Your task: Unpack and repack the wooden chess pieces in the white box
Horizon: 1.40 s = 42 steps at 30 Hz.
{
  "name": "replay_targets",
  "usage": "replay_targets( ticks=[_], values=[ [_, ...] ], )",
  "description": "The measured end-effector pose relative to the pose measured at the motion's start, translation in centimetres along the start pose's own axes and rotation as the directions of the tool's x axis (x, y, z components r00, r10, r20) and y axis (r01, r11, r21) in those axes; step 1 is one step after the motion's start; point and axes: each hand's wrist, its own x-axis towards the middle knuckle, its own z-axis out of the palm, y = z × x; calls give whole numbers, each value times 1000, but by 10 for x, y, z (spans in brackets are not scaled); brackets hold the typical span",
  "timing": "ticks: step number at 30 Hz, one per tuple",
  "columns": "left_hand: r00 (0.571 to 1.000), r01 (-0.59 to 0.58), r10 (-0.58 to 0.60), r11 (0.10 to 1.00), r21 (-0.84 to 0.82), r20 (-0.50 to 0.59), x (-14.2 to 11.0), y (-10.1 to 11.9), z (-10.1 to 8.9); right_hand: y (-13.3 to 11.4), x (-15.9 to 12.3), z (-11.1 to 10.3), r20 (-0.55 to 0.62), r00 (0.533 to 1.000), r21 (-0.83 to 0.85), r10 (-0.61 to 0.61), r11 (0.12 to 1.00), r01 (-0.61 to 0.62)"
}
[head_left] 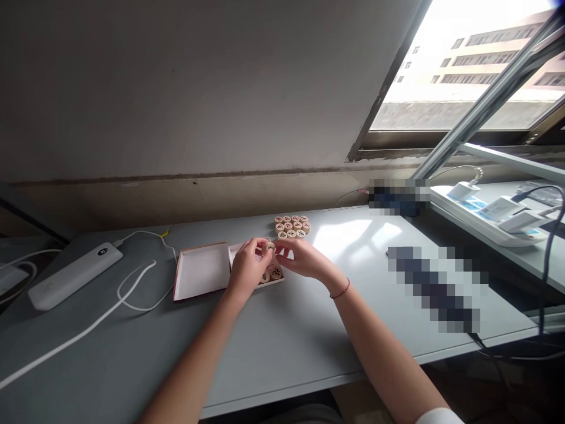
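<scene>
Over the open box tray (274,282), my left hand (249,264) pinches a round wooden xiangqi piece (270,247) between thumb and fingers. My right hand (302,257) meets it from the other side, its curled fingertips at the piece's right edge. Inside the tray, pieces with black characters (276,273) show below my fingers; my hands hide much of the rest. Joined to the tray's left side, the box lid (202,272) lies open with its white inside up. Behind my hands, several xiangqi pieces (288,226) with red and black characters stand in rows.
A white power bank (76,277) with white cables (95,324) lies on the grey table (282,353) at left. Blurred-out dark objects (435,288) lie at right and at the back. Chargers fill a power strip (489,218) on the right shelf. A wall borders the table's back.
</scene>
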Motion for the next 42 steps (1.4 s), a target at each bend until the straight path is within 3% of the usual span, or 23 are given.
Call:
replay_targets(
  ticks=[5, 11, 16, 21, 29, 33, 35, 38, 40, 42],
  values=[
    [993, 117, -121, 926, -359, 11, -3, -2, 0, -5, -1, 3, -130, 988, -64, -84, 995, 76],
    [986, 101, -153, 866, -490, -67, -7, 0, 3, -3, 1, 5, -245, 957, -188, -156, 976, 111],
    [982, 76, -147, 886, -457, -122, -5, -8, -1, 20, -4, -22, -358, 934, -207, 16, 974, -96],
    [976, 108, -173, 910, -399, -132, -5, -15, -2, 48, -16, -47, -304, 902, -326, 306, 856, -401],
    [991, 113, -130, 944, -310, -33, -9, -4, -5, 68, -7, -27, -242, 883, -383, 403, 796, -468],
    [995, -47, 36, 993, -108, -96, -12, -4, -3, 56, -3, -25, -326, 839, -390, 436, 746, -539],
    [979, -151, 152, 988, 23, -133, -13, -7, -1, 40, -3, -24, -333, 850, -287, 409, 814, -504],
    [955, -257, 275, 954, 152, -108, -13, -10, 0, 8, -3, -17, -174, 954, -18, 243, 968, -250],
    [944, -303, 322, 933, 194, -75, -13, -12, 0, -10, -3, -7, -95, 989, 102, 113, 989, -103],
    [932, -339, 358, 916, 215, -55, -13, -13, -1, -21, -1, 2, -88, 995, 137, 49, 990, -37]
  ],
)
